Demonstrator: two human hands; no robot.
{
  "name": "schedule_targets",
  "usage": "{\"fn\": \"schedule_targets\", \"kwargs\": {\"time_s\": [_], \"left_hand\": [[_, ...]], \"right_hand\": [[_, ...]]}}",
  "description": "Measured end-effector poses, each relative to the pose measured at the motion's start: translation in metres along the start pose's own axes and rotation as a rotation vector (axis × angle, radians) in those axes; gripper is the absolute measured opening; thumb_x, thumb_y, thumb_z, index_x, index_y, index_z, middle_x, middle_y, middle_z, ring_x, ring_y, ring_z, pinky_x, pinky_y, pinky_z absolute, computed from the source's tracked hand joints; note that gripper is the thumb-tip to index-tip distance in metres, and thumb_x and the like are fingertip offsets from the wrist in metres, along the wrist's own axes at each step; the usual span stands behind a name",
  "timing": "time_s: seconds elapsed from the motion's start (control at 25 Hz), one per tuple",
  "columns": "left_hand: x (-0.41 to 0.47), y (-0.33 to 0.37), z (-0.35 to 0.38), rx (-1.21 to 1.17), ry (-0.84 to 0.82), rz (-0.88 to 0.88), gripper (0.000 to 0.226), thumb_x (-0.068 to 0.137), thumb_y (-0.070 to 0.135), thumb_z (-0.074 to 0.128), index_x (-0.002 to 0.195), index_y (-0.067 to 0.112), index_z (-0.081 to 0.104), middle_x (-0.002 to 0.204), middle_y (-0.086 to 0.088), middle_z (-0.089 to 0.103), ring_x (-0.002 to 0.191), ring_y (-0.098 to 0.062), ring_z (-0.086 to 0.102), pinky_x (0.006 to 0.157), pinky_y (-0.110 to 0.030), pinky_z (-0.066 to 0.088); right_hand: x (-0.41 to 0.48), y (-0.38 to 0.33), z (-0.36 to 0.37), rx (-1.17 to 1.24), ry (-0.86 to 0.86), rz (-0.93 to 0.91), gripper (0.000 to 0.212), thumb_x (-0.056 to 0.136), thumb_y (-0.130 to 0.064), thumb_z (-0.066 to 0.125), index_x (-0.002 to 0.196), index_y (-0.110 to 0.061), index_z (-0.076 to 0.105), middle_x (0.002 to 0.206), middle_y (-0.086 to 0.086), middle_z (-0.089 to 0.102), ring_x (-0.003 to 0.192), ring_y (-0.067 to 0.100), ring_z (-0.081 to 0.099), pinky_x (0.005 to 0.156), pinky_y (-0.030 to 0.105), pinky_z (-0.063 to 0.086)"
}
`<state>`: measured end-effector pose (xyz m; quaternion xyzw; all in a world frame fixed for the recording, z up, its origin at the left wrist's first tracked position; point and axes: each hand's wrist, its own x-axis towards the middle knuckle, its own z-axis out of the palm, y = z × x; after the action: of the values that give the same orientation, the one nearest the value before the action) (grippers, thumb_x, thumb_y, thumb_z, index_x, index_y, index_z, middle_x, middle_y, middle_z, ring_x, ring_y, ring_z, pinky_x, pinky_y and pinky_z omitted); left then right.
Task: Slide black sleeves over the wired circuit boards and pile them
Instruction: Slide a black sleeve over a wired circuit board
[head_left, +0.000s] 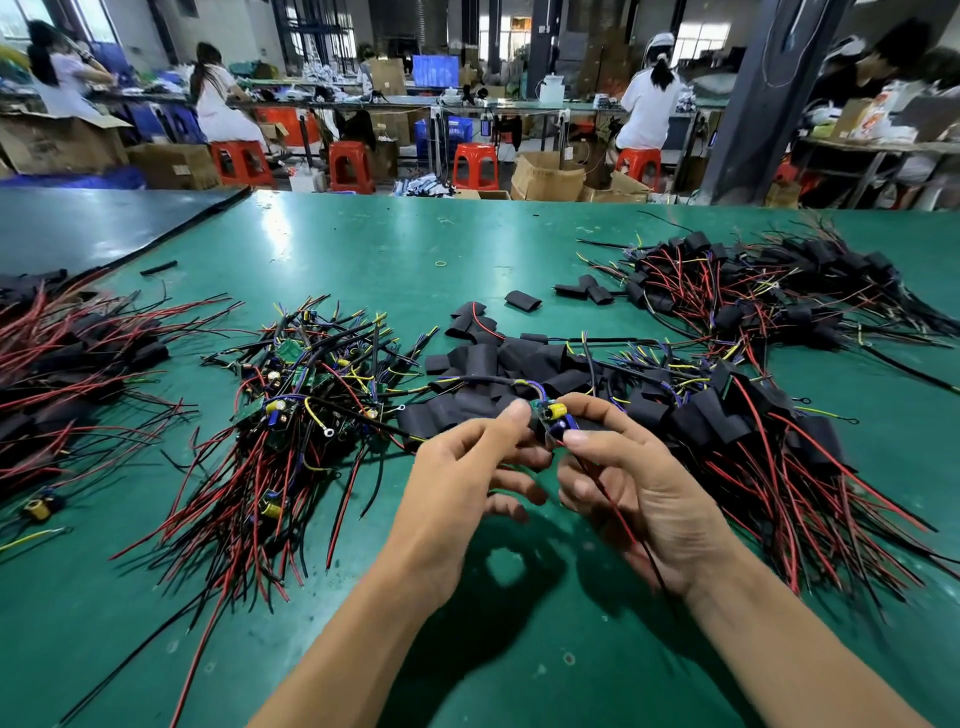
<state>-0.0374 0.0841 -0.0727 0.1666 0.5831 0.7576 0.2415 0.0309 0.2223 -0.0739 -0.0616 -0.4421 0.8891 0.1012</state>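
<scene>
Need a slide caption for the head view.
Sleeving: left hand and right hand pinch a wired circuit board over the green table, unsleeved boards piled at left, black sleeves behind.

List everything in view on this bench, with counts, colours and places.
held board: one, green with yellow and blue parts, centre foreground
bare boards: one pile, green, red and black wires, left of centre
loose sleeves: many, black, behind the held board
sleeved boards: three piles, black with red wires, left edge, right, far right
table: one, green, foreground
stools: several, red, background
left grip: one, bare, pinches the held board's left end
right grip: one, bare, pinches its right end
</scene>
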Motion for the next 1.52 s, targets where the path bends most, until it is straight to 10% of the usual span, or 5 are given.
{"fn": "schedule_targets", "kwargs": {"time_s": [0.2, 0.32, 0.52, 1.52], "left_hand": [[0.002, -0.003, -0.002, -0.050, -0.098, 0.046, 0.031, 0.076, 0.039, 0.081, 0.100, 0.019, 0.078, 0.085, 0.000, 0.067, 0.062, -0.010, 0.054, 0.051, -0.019, 0.041], [0.006, -0.001, -0.009, -0.052, 0.012, 0.161, 0.026, 0.077, 0.028, 0.081, 0.102, 0.021, 0.078, 0.084, -0.002, 0.072, 0.065, -0.010, 0.058, 0.054, -0.019, 0.046], [0.013, 0.006, -0.018, -0.041, 0.280, 0.342, 0.008, 0.085, 0.009, 0.073, 0.092, 0.011, 0.074, 0.079, -0.007, 0.074, 0.071, -0.019, 0.068, 0.069, -0.027, 0.059], [0.021, 0.018, -0.034, -0.509, 0.371, 0.082, 0.012, 0.085, 0.010, 0.071, 0.089, 0.007, 0.060, 0.069, -0.005, 0.067, 0.064, -0.017, 0.072, 0.059, -0.020, 0.058]], "right_hand": [[0.000, -0.001, 0.001, -0.073, -0.083, -0.006, 0.031, 0.071, 0.006, 0.070, 0.100, -0.005, 0.067, 0.071, 0.004, 0.070, 0.047, 0.011, 0.060, 0.045, 0.020, 0.048], [0.005, 0.000, -0.003, -0.267, 0.075, -0.091, 0.036, 0.061, -0.009, 0.085, 0.095, -0.016, 0.074, 0.078, 0.008, 0.068, 0.050, 0.013, 0.053, 0.048, 0.020, 0.043], [0.013, 0.001, -0.018, -0.410, 0.395, -0.194, 0.017, 0.100, -0.020, 0.056, 0.111, -0.016, 0.069, 0.087, 0.003, 0.076, 0.063, 0.012, 0.065, 0.054, 0.019, 0.047], [0.009, 0.000, -0.007, -0.283, 0.314, -0.264, 0.034, 0.084, -0.040, 0.062, 0.100, -0.011, 0.069, 0.095, 0.007, 0.077, 0.054, 0.009, 0.054, 0.053, 0.018, 0.046]]}}
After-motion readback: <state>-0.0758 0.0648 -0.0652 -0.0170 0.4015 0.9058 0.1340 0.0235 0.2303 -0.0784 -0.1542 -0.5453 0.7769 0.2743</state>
